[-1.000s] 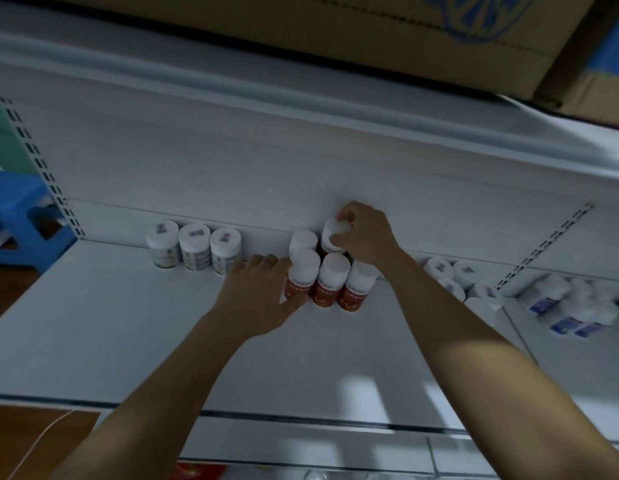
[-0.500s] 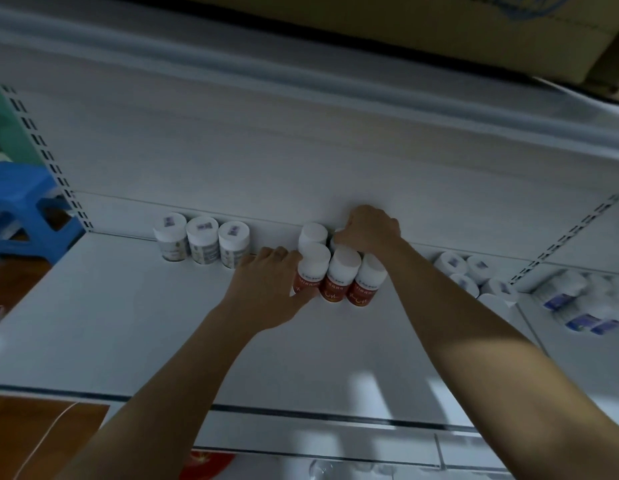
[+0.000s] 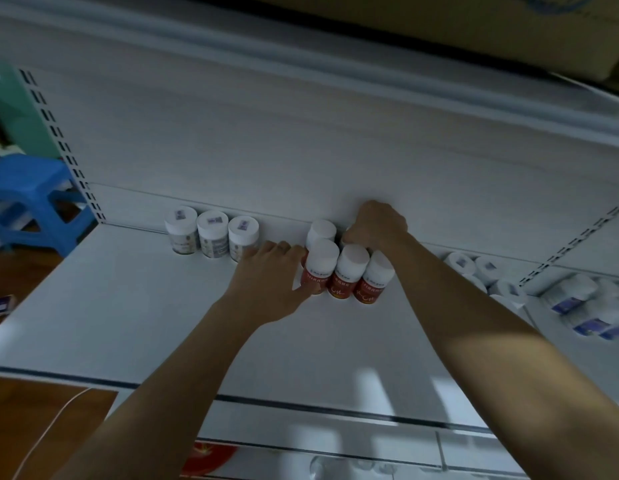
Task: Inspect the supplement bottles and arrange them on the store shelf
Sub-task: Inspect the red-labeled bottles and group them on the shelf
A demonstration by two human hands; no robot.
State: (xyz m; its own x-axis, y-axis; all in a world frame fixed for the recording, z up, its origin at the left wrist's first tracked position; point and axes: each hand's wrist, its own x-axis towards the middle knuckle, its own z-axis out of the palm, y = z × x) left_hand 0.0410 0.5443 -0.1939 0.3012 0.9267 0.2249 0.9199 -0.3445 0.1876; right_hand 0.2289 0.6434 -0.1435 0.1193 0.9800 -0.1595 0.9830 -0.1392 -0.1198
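Note:
A cluster of white-capped bottles with red labels (image 3: 346, 271) stands at the back middle of the white shelf (image 3: 128, 323). Three form a front row, and one more (image 3: 321, 230) shows behind them. My left hand (image 3: 270, 282) presses flat against the left side of the front-left bottle, thumb on its label. My right hand (image 3: 375, 225) is curled over a back-row bottle against the rear panel; that bottle is almost fully hidden under my fingers.
Three white bottles with grey labels (image 3: 211, 233) stand in a row to the left. More white bottles (image 3: 481, 271) sit to the right, and blue-labelled ones (image 3: 585, 306) lie on the neighbouring shelf. A blue stool (image 3: 27, 195) is at far left, cardboard boxes (image 3: 370, 19) overhead.
My right hand has lowered the back-row bottle down behind the front row, its white cap no longer showing. My left hand stays against the front-left bottle.

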